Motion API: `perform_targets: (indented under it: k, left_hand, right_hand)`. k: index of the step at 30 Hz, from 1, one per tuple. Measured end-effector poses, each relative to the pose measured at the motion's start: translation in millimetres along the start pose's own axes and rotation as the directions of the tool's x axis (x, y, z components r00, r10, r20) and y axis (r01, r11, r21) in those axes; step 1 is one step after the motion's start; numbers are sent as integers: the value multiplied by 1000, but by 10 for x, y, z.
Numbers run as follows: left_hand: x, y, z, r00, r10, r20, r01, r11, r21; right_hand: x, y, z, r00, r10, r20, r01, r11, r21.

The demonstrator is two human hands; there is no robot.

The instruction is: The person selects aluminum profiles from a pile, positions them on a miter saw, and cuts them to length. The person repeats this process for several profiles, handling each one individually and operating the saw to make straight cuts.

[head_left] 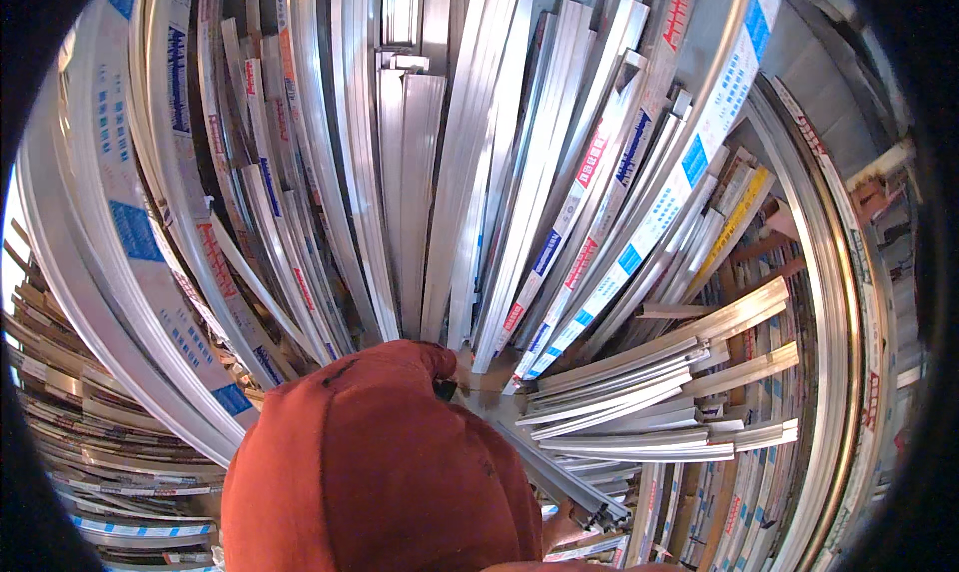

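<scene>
Long metal strips (475,102) fan around. A big red sleeve (390,462) hides the left hand. Beside it slants a dark bar (571,487), the right hand (561,534) peeking out near its low end. I cannot tell either grip. Handling the bar seems the step; moving it needs a firm hold.

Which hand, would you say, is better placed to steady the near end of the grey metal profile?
Probably the right hand: it appears beside the grey metal profile, near that end, whereas no left hand shows.
</scene>
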State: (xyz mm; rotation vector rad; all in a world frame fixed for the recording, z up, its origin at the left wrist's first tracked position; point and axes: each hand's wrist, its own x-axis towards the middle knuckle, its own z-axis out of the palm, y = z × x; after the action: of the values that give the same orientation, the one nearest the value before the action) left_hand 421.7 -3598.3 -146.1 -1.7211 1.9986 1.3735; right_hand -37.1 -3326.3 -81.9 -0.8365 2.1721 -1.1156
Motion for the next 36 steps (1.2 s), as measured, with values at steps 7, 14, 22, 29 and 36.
perform_targets:
  k: [7, 14, 22, 29, 36]
  left_hand:
    - [-528, 128, -561, 760, -186, -623, 32, 968, -250]
    - [-576, -729, -1643, 563, -334, -756, -59, 896, -440]
    - [-1137, -812, -722, 817, -408, -408, 388, 912, -135]
    - [-1217, -1135, 277, 914, -401, -66, 407, 906, 121]
    - [-812, -611, 565, 990, -114, 87, 120, 991, -63]
  right_hand:
    - [-388, -347, -339, 980, 30, -198, -19, 998, 61]
    - [-393, -426, -397, 985, -27, -171, 32, 999, 31]
    - [-436, -437, -447, 971, -77, -225, 73, 997, -24]
    - [-720, -243, -825, 923, -220, -314, 198, 975, -100]
    - [-1960, -438, -1316, 850, 371, -375, -260, 913, 313]
